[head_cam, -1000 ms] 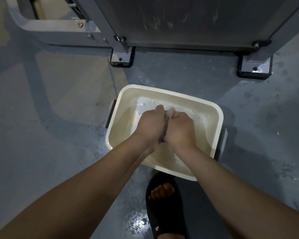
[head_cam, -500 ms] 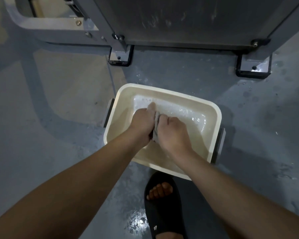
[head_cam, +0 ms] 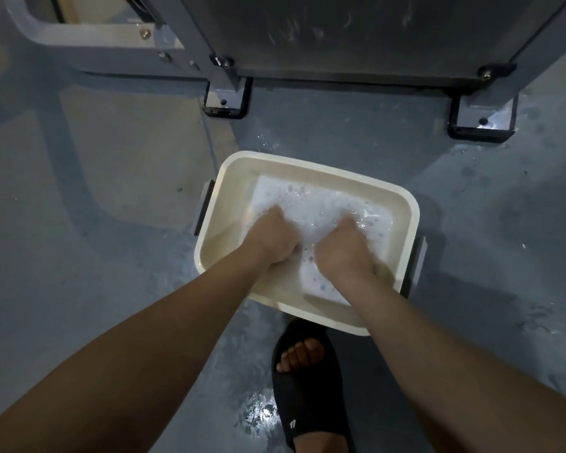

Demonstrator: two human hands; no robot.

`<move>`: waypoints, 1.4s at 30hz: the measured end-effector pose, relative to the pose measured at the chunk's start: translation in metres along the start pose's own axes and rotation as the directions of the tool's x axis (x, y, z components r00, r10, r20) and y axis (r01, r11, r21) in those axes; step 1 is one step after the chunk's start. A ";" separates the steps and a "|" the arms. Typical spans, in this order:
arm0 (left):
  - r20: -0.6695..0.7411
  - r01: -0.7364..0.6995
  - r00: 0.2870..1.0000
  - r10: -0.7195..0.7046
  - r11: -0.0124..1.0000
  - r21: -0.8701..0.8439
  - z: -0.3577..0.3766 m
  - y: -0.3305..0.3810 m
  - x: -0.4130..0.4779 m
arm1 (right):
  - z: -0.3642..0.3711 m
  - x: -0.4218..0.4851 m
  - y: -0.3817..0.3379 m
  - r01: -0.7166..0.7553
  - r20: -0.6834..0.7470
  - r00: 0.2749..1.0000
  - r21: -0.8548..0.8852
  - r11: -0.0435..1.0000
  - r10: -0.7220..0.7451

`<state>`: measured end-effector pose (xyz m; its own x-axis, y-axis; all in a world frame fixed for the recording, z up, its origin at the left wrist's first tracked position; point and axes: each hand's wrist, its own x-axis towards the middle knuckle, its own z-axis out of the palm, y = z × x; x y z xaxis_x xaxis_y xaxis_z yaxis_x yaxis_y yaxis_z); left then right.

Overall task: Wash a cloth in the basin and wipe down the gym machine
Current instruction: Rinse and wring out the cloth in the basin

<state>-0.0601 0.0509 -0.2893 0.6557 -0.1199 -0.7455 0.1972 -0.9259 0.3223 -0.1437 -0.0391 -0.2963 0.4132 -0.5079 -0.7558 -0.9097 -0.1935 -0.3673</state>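
Observation:
A cream rectangular basin point(head_cam: 311, 162) sits on the grey floor, holding foamy water point(head_cam: 321, 204). Both my hands are down in the water, a short gap between them. My left hand point(head_cam: 272, 238) and my right hand point(head_cam: 343, 250) each have their fingers curled under the surface, holding the cloth. The cloth is almost wholly hidden by foam and my knuckles. The gym machine's dark panel point(head_cam: 356, 37) stands just beyond the basin.
The machine's two bolted feet point(head_cam: 226, 99) point(head_cam: 481, 120) rest on the floor behind the basin, and its grey frame point(head_cam: 89, 44) runs off to the upper left. My foot in a black sandal point(head_cam: 307, 387) is in front of the basin. Splashes wet the floor point(head_cam: 258, 416).
My hands were pressed together above the water, rubbing the grey cloth between them. They have dropped into the water and moved apart, and more foam covers the surface.

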 end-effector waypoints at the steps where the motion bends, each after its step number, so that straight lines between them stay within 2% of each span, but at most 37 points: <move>1: -0.016 0.011 1.000 -0.011 0.999 -0.033 0.000 -0.001 0.002 | 0.001 -0.001 0.001 0.004 -0.005 1.000 -0.018 1.000 -0.004; 3: 0.048 0.022 0.999 -0.018 0.997 -0.070 -0.002 0.004 -0.006 | 0.004 0.001 0.001 0.022 0.050 0.999 -0.041 0.999 -0.020; 5: 0.122 0.093 0.989 -0.081 0.991 -0.097 -0.001 0.002 -0.005 | 0.003 -0.004 -0.003 0.090 0.133 0.987 -0.001 0.996 -0.089; 6: 0.146 0.111 0.986 -0.079 0.968 -0.226 -0.002 0.001 -0.005 | 0.003 -0.009 -0.004 0.152 0.144 0.977 0.061 0.987 -0.159; 8: 0.126 0.106 0.990 -0.057 0.901 -0.421 -0.003 -0.002 -0.006 | 0.003 -0.023 -0.009 0.248 0.106 0.953 0.275 0.929 -0.285; 11: 0.139 0.064 0.990 0.024 0.804 -0.591 -0.008 -0.003 -0.012 | 0.003 -0.047 -0.021 0.236 0.039 0.949 0.572 0.786 -0.314; 14: 0.178 0.052 0.979 0.098 0.728 -0.684 -0.015 0.002 -0.018 | -0.001 -0.058 -0.033 0.248 -0.046 0.953 0.686 0.684 -0.300; 16: 0.194 0.062 0.974 0.120 0.681 -0.730 -0.013 0.005 -0.021 | -0.004 -0.058 -0.038 0.349 -0.138 0.927 0.651 0.674 -0.348; 18: 0.197 0.065 0.973 0.124 0.667 -0.742 -0.009 0.010 -0.027 | -0.003 -0.053 -0.038 0.478 -0.203 0.873 0.534 0.698 -0.443; 20: 0.241 0.102 0.961 0.133 0.639 -0.762 -0.010 0.013 -0.035 | -0.001 -0.045 -0.035 0.524 -0.250 0.852 0.406 0.749 -0.461; 23: 0.297 0.166 0.944 0.141 0.576 -0.800 -0.011 0.015 -0.040 | -0.004 -0.028 -0.026 0.427 -0.212 0.902 0.306 0.851 -0.376; 26: 0.245 0.169 0.968 0.048 0.595 -0.786 -0.008 0.014 -0.036 | -0.005 -0.018 -0.027 0.364 -0.135 0.930 0.196 0.911 -0.343; 28: 0.206 0.158 0.979 0.011 0.603 -0.782 -0.015 0.011 -0.034 | 0.002 -0.034 -0.035 0.372 -0.171 0.925 0.237 0.897 -0.339; 31: 0.182 0.111 0.981 0.065 0.581 -0.806 -0.025 0.004 -0.031 | 0.011 -0.051 -0.040 0.501 -0.216 0.861 0.213 0.839 -0.460; 35: 0.213 0.104 0.971 0.107 0.612 -0.784 -0.006 0.013 -0.039 | -0.005 -0.021 -0.032 0.261 -0.147 0.964 0.352 0.899 -0.222; 36: 0.194 0.076 0.973 0.128 0.613 -0.786 -0.005 0.015 -0.039 | -0.008 -0.022 -0.032 0.256 -0.143 0.965 0.358 0.898 -0.218; 38: 0.137 0.014 0.979 0.152 0.618 -0.786 -0.009 0.016 -0.028 | -0.005 -0.030 -0.035 0.339 -0.151 0.940 0.344 0.876 -0.305; 40: 0.134 0.030 0.984 0.114 0.642 -0.766 -0.011 0.014 -0.022 | -0.001 -0.039 -0.032 0.361 -0.127 0.932 0.301 0.883 -0.338; 42: 0.063 0.000 0.997 0.053 0.769 -0.639 -0.009 0.010 -0.014 | 0.002 -0.032 -0.025 0.308 -0.089 0.951 0.244 0.919 -0.295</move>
<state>-0.0612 0.0468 -0.2704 0.6175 -0.1911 -0.7630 0.6172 -0.4835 0.6207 -0.1342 -0.0164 -0.2643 0.6582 -0.5004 -0.5624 -0.6991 -0.1293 -0.7032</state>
